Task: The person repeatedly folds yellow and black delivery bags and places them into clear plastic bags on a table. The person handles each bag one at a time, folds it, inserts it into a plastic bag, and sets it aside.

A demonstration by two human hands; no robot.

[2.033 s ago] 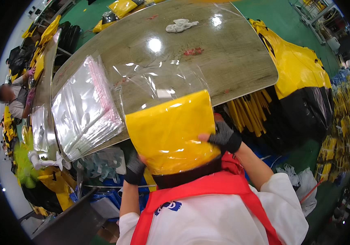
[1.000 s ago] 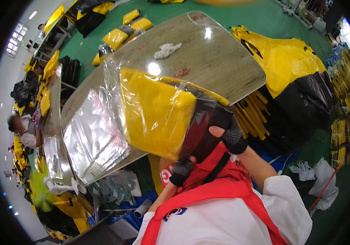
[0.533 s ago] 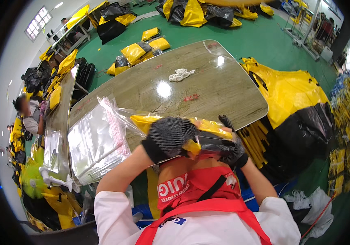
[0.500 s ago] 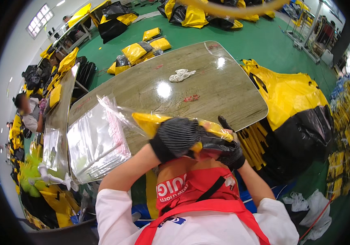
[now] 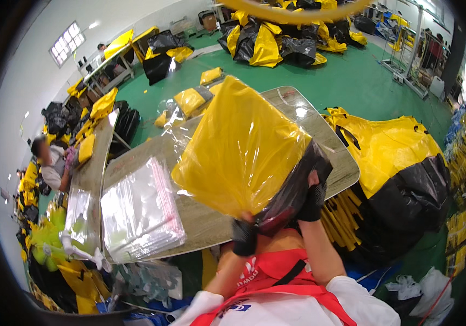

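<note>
A folded yellow-and-black sheet-like article in a clear plastic bag is held up over the near part of the table, its wide yellow face turned up and a black strip along the right. My left hand, in a dark fingerless-looking glove, grips its lower edge, with a thumb on the film. My right hand, gloved likewise, is closed on the black right-hand part; most of its fingers are hidden beneath. A stack of clear plastic bags with a pink-edged strip lies on the table left of my hands.
The wood-patterned table has rounded corners. Several packed yellow-and-black bundles lie beyond it. A large yellow-and-black bag stands against its right side. A green fan is at lower left, near a co-worker at another table.
The packed article has swung from low near my body to raised and spread above the table, yellow face showing. My left hand has moved down to its lower edge. The view has tilted slightly.
</note>
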